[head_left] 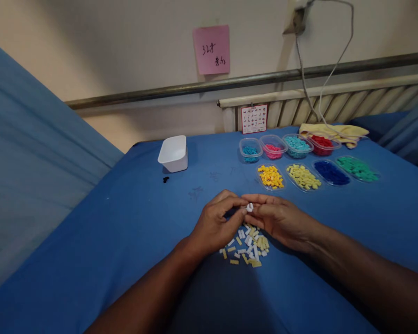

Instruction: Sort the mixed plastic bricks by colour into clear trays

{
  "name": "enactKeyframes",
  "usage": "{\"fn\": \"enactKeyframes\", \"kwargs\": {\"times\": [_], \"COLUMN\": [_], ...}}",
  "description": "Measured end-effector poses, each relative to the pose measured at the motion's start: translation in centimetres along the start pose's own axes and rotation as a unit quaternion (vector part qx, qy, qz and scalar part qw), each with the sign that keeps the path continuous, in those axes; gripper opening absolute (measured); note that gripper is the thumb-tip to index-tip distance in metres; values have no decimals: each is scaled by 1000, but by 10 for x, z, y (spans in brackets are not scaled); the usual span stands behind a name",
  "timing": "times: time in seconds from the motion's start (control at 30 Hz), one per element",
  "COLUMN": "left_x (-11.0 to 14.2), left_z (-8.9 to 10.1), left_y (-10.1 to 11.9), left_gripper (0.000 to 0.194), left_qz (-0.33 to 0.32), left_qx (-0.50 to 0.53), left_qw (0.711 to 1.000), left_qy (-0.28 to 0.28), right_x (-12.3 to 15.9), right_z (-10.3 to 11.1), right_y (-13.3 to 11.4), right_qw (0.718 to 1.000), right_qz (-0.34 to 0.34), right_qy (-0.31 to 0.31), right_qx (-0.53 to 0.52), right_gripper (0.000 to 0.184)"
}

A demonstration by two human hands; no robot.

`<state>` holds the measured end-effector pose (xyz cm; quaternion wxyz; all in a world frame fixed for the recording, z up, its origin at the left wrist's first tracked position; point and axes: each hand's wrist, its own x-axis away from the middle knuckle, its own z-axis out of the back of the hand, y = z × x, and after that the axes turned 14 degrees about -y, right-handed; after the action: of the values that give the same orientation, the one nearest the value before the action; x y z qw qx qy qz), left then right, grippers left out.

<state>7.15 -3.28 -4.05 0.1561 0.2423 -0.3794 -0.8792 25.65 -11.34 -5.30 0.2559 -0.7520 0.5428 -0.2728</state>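
Small white building bricks (250, 207) are pinched between the fingertips of both hands, above the blue cloth. My left hand (220, 220) grips them from the left with thumb and forefinger. From the right, my right hand (277, 218) closes on the same white bricks, its fingers partly curled beneath. How the bricks join is too small to make out. Just below the hands lies a loose pile of white and pale yellow bricks (245, 250), partly covered by my fingers.
A white plastic tub (181, 163) stands back left, near a small black piece (166, 179). Several clear containers hold coloured bricks at the right, including orange-yellow bricks (271, 177) and green bricks (358, 168). Behind are a picture card (254, 118), a yellow cloth (334, 131) and a radiator (292, 104).
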Motion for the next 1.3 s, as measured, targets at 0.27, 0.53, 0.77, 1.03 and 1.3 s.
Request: {"fn": "enactKeyframes", "kwargs": {"times": [0.27, 0.53, 0.77, 1.03, 1.3], "left_x": [1, 11, 9, 6, -2], "left_z": [25, 40, 36, 28, 7], "left_y": [7, 18, 17, 12, 18], "left_gripper": [19, 28, 16, 7, 2], "left_qz": [25, 82, 97, 190, 77], "left_qx": [-20, -215, -185, 54, 37], "left_qw": [997, 930, 941, 972, 994], "left_qy": [-72, -288, -267, -127, -62], "right_x": [4, 4, 2, 8, 11], "right_z": [4, 17, 18, 6, -11], "right_y": [-11, -20, -15, -18, -8], "right_qw": [1000, 997, 998, 998, 975], "right_qz": [14, 34, 10, -34, -23], "right_qy": [21, 67, 60, 34, 19], "right_qx": [-8, 5, 3, 28, 219], "right_gripper": [27, 24, 20, 34, 36]}}
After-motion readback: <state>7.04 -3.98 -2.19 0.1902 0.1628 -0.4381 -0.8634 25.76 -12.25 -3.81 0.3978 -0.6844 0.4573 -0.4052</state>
